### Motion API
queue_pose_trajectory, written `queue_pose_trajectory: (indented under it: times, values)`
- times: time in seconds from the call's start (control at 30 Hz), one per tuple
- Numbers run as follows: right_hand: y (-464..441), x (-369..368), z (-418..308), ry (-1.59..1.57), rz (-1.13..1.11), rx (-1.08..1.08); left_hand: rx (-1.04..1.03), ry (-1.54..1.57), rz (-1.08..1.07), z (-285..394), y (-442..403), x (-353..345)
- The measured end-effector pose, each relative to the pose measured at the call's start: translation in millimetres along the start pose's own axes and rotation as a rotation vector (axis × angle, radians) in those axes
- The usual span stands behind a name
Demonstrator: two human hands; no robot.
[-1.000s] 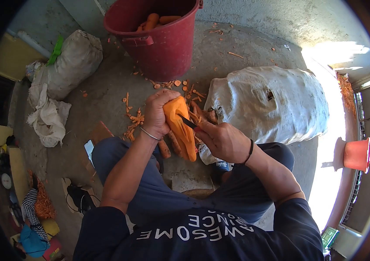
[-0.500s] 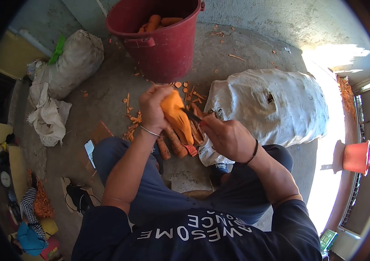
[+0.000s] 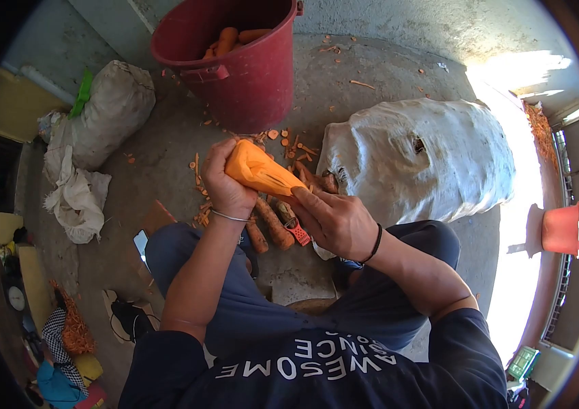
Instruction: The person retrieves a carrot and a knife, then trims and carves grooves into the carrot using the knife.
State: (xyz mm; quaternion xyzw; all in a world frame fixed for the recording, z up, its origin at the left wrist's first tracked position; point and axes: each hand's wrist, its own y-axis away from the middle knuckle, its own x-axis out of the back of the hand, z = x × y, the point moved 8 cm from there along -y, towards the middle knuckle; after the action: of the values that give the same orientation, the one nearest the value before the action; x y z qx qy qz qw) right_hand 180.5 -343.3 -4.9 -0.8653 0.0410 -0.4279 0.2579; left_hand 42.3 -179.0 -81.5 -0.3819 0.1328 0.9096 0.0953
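Note:
A large peeled orange carrot [image 3: 261, 172] lies between my two hands, with dark grooves along its side. My left hand [image 3: 227, 178] is wrapped round its thick upper end. At the lower right end, the fingers of my right hand [image 3: 334, 221] are pressed together against the carrot; the knife is mostly hidden under them. Below the hands, unpeeled carrots [image 3: 274, 223] lie on the floor beside a red peeler [image 3: 298, 233]. Orange peelings and round slices [image 3: 273, 134] are scattered around.
A red bucket [image 3: 248, 82] holding carrots stands ahead. A big white sack [image 3: 426, 157] lies at the right, and another sack [image 3: 116, 102] leans at the left. A red pot [image 3: 562, 230] is at the far right, a phone [image 3: 141, 246] by the left knee.
The carrot has tilted from nearly upright to slanting toward the right. My right hand has come onto its lower end, and the dark blade is no longer plainly visible.

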Motion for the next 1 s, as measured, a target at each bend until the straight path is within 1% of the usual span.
queue_pose_trajectory:
  times: [0.1, 0.3, 0.57, 0.67, 0.7, 0.77, 0.87, 1.0]
  values:
    - [0, -4, 2, -0.015, -0.017, -0.010, 0.018, 0.020, 0.013, 1, 6, -4]
    - [1, -5, -6, 0.060, -0.042, 0.011, -0.009, -0.008, 0.046, 1, 6, 1]
    - [3, -9, -11, 0.213, -0.081, 0.026, -0.007, 0.000, 0.048, 1, 5, 2]
    - [1, -10, -12, 0.123, -0.068, 0.013, -0.006, 0.007, 0.057, 2, 6, 1]
    - [1, -9, -12, 0.123, -0.069, 0.010, -0.004, 0.006, 0.058, 2, 7, 0]
    - [0, -11, -9, 0.172, -0.141, 0.013, 0.002, 0.002, 0.051, 2, 9, -2]
    - [-1, -13, -6, 0.132, -0.159, 0.042, 0.012, -0.006, 0.046, 3, 12, -4]
    - [-2, -13, -4, 0.162, -0.149, 0.047, 0.007, 0.032, 0.036, 1, 12, -2]
